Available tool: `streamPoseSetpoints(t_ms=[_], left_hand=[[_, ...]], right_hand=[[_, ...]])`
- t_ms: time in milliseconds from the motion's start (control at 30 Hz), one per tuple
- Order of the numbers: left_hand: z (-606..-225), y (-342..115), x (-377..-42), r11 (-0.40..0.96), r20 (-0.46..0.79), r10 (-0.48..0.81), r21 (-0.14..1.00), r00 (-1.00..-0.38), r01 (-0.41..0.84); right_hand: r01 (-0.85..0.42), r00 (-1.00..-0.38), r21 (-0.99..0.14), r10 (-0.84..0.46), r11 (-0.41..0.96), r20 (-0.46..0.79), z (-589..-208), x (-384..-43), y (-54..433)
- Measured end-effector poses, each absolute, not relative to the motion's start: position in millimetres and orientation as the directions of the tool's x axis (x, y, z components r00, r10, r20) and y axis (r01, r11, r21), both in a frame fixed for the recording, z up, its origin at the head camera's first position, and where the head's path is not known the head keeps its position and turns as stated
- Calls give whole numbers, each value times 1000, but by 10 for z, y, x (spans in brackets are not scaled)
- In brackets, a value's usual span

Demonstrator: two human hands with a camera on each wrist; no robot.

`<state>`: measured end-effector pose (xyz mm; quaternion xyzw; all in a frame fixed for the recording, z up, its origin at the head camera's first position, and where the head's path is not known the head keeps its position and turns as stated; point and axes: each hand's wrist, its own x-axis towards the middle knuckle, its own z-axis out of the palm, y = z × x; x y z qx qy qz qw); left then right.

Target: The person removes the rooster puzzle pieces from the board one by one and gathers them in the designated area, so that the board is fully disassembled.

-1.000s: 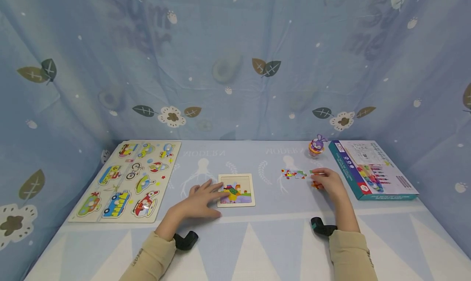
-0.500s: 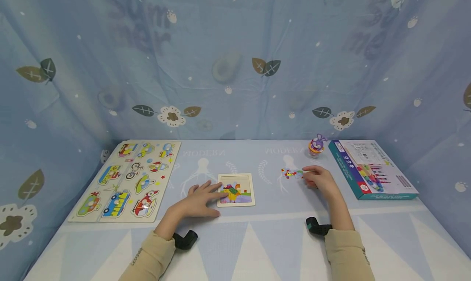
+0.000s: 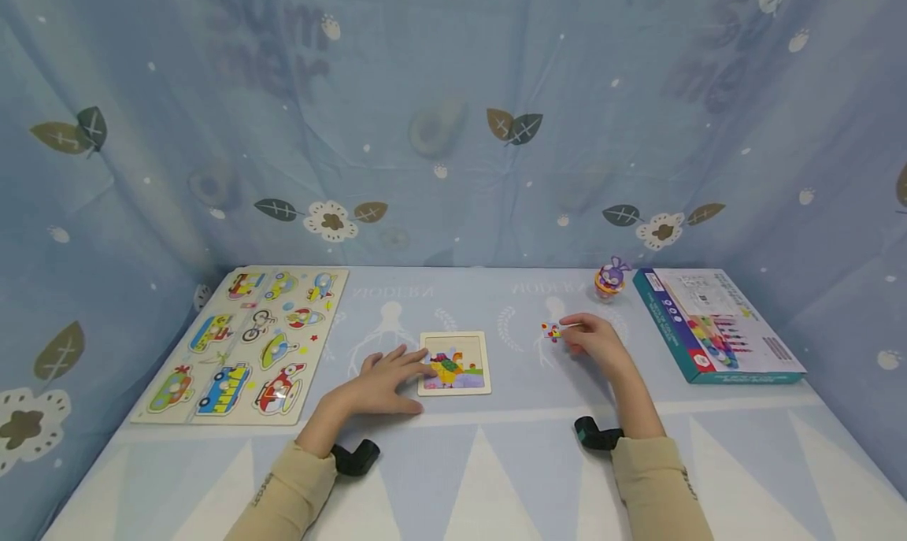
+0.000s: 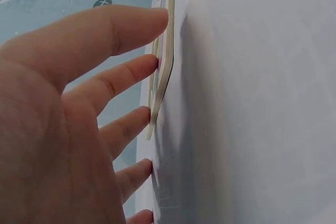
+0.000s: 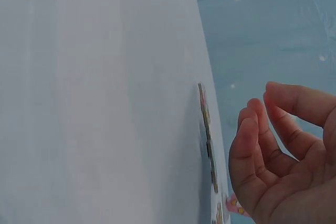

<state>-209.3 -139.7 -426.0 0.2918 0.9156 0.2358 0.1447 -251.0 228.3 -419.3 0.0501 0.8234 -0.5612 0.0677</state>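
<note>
Head view: jigsaw piece [image 3: 550, 331] is lying just left of right hand [image 3: 597, 344], fingers loosely curled, seemingly empty; left hand [image 3: 383, 382], spread, is touching puzzle tray [image 3: 453, 342].

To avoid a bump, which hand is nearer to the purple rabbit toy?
Right: the right hand is in front of the rabbit toy; the left hand is farther left, at the framed puzzle.

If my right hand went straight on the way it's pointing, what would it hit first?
Probably the loose puzzle pieces at the fingertips of your right hand. The right wrist view seems to show the hand above them, so it might pass over instead; the height is unclear.
</note>
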Motion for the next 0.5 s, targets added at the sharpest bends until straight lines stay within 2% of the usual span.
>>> streamPoseSetpoints(t_ms=[500], left_hand=[[-4317,-1420,-2109,728,-140,604,497,-784,472]], right_hand=[[108,-986,-907,-72,407,-150,-4214,-2584,1781]])
